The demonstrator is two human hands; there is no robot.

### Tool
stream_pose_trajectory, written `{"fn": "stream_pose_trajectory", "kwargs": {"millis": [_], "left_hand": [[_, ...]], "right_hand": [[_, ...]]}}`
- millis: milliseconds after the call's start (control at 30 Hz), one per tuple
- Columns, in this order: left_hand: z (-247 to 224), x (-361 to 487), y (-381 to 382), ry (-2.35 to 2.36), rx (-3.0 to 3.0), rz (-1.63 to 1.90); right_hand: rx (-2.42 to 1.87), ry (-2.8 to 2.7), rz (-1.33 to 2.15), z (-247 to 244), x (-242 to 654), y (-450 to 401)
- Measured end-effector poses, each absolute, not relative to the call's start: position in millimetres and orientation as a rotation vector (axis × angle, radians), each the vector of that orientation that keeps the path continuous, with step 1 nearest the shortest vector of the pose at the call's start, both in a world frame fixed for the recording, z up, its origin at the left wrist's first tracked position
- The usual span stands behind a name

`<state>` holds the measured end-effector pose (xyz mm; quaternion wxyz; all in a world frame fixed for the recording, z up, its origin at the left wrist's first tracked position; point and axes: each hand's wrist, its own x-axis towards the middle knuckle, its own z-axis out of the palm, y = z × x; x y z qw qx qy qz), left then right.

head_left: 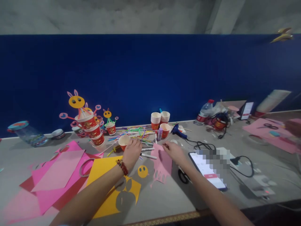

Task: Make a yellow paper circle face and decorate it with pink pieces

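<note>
My left hand (133,152), with a beaded bracelet (122,167) on the wrist, is beside a red and white paper cup (124,142). Its bent fingertips are hidden behind the hand; two white markers (148,156) lie just to its right. At the upper right edge of a pink sheet with cut-outs (162,163), my right hand (174,152) has its fingers pinched together. A small dark spot shows at the fingertips, too small to name. Between the hands lies a yellow paper disc with eyes (142,171), near a cut yellow sheet (103,175).
Paper-cup figures (90,128) stand at the left, behind stacked pink sheets (58,175). Colourful sticks (138,131), stacked cups (155,121) and a blue glue gun (179,131) are at the back. Black-handled scissors (182,176) and a phone (204,166) lie at the right.
</note>
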<state>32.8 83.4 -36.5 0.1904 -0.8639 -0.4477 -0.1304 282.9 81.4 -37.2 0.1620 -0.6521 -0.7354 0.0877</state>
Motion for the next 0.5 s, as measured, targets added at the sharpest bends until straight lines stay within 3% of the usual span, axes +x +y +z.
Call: {"fn": "stream_pose_trajectory", "kwargs": {"millis": [200,500], "left_hand": [[-42,12,61,-1.202,-2.502,-0.445],[-52,-21,23,-1.266,-2.623,-0.514]], "right_hand": [[-2.079,-2.096,0.127,-42,247,117],[-2.226,-2.162,0.219,-39,226,138]]}}
